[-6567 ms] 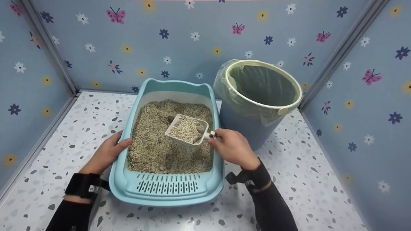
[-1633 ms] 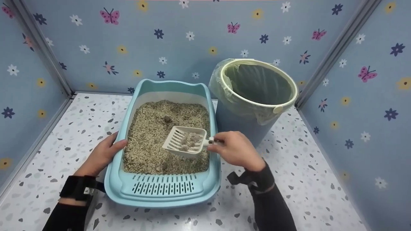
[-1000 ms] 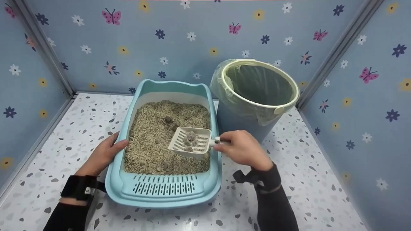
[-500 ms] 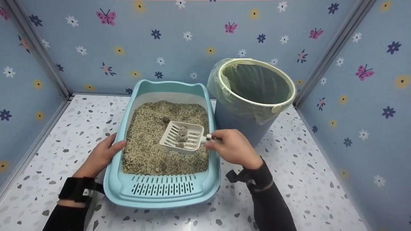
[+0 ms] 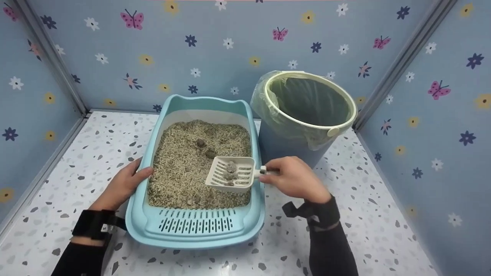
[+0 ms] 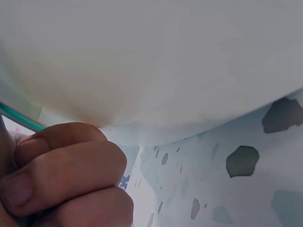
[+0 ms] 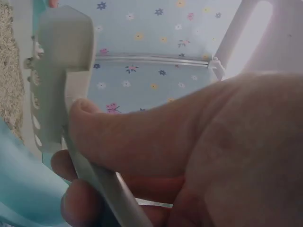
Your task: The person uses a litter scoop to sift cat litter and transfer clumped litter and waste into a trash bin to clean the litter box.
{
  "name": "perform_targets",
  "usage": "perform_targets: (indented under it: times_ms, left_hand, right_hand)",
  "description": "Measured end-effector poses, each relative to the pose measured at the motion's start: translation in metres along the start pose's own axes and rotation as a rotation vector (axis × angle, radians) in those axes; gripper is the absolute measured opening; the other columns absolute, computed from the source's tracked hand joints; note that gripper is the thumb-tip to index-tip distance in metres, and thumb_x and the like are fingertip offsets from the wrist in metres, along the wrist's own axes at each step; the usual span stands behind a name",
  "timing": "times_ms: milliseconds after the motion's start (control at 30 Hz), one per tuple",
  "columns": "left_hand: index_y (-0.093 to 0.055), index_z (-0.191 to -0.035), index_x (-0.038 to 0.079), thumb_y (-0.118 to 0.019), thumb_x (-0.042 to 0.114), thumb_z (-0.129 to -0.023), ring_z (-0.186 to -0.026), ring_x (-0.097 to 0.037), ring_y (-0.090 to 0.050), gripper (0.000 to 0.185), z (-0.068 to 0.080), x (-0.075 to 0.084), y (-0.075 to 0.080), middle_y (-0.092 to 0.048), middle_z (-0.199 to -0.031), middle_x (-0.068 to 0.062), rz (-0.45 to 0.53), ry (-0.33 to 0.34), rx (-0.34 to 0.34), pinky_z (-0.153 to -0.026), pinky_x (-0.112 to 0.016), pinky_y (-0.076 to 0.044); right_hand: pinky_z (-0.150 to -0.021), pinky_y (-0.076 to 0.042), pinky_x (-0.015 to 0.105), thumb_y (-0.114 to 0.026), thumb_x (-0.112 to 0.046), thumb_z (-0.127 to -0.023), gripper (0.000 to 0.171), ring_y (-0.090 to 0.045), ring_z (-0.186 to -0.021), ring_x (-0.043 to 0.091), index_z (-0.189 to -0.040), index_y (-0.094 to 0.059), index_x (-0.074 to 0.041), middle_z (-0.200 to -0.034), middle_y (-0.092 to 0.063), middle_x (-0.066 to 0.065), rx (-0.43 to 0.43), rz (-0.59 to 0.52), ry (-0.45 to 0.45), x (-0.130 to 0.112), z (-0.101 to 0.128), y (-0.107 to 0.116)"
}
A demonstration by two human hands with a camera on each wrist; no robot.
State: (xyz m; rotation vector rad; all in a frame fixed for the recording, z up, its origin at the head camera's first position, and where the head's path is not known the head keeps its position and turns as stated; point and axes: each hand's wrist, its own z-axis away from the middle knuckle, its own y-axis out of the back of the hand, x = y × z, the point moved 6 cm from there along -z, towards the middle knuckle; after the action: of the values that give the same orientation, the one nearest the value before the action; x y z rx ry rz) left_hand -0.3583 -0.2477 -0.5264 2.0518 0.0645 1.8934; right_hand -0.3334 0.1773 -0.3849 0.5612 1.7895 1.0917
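My right hand [image 5: 295,178] grips the handle of a pale slotted litter scoop [image 5: 245,170], held level over the right part of the litter. Several greyish clumps [image 5: 230,170] lie on its slots. In the right wrist view, thumb and fingers close round the scoop handle [image 7: 102,177]. My left hand [image 5: 122,184] holds the left rim of the blue litter box [image 5: 195,239], thumb on top. The left wrist view shows its curled fingers [image 6: 80,170] below the rim, beside the box's pale wall [image 6: 156,71]. Dark clumps [image 5: 200,143] sit in the litter [image 5: 176,168].
A blue bin [image 5: 284,142] with a pale rim and a translucent liner bag [image 5: 264,99] stands close behind the box on the right. Flower-patterned walls [image 5: 215,57] enclose the speckled white surface [image 5: 364,214] on three sides.
Loose litter that filled the scoop earlier has sifted out, leaving clumps. The scoop has shifted left and back right over the box. My left hand has stayed on the rim.
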Motion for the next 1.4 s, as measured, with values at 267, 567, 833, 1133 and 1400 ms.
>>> perform_targets:
  times_ms: [267,567,833,1133,1400]
  left_hand:
    - [-0.025,-0.176,0.001,-0.055,0.036,-0.117,-0.119,-0.018,-0.072,0.075,-0.001,0.000,-0.002,-0.057,-0.156,-0.031,0.006,-0.007,0.013,-0.099,-0.025,-0.059]
    - [-0.025,-0.176,0.002,-0.055,0.038,-0.117,-0.131,-0.032,-0.064,0.076,-0.002,0.000,0.001,-0.052,-0.161,-0.030,-0.039,0.002,0.016,-0.100,-0.020,-0.055]
    - [-0.023,-0.177,0.001,-0.054,0.038,-0.118,-0.129,-0.029,-0.066,0.076,-0.002,0.002,0.000,-0.052,-0.161,-0.030,-0.016,0.004,0.004,-0.100,-0.023,-0.057]
    - [-0.023,-0.177,0.003,-0.054,0.037,-0.118,-0.123,-0.021,-0.070,0.075,-0.001,0.002,0.002,-0.055,-0.158,-0.029,-0.004,0.010,-0.006,-0.100,-0.024,-0.058]
    - [-0.022,-0.176,-0.001,-0.054,0.037,-0.119,-0.117,-0.017,-0.072,0.076,-0.001,0.002,0.002,-0.057,-0.153,-0.031,-0.005,0.017,-0.008,-0.097,-0.028,-0.061]
  right_hand:
    - [-0.064,-0.048,0.035,-0.086,-0.031,-0.100,0.015,-0.053,-0.062,0.009,-0.090,-0.080,-0.023,-0.072,-0.059,-0.012,0.007,0.004,-0.023,0.006,0.000,0.002]
    - [-0.064,-0.047,0.036,-0.083,-0.032,-0.104,0.022,-0.048,-0.063,0.011,-0.087,-0.073,-0.022,-0.066,-0.045,-0.011,0.026,-0.037,-0.006,0.003,-0.010,-0.009]
    - [-0.062,-0.046,0.035,-0.084,-0.030,-0.102,0.019,-0.047,-0.062,0.010,-0.089,-0.075,-0.020,-0.066,-0.044,-0.011,0.034,-0.030,-0.007,0.003,-0.009,-0.009]
    - [-0.063,-0.046,0.034,-0.086,-0.030,-0.101,0.021,-0.049,-0.059,0.008,-0.086,-0.075,-0.022,-0.068,-0.053,-0.012,0.018,-0.019,0.002,0.002,-0.001,0.002]
    - [-0.062,-0.045,0.033,-0.084,-0.032,-0.102,0.021,-0.048,-0.060,0.007,-0.087,-0.075,-0.023,-0.069,-0.053,-0.012,-0.027,-0.018,0.024,-0.002,0.000,-0.004]
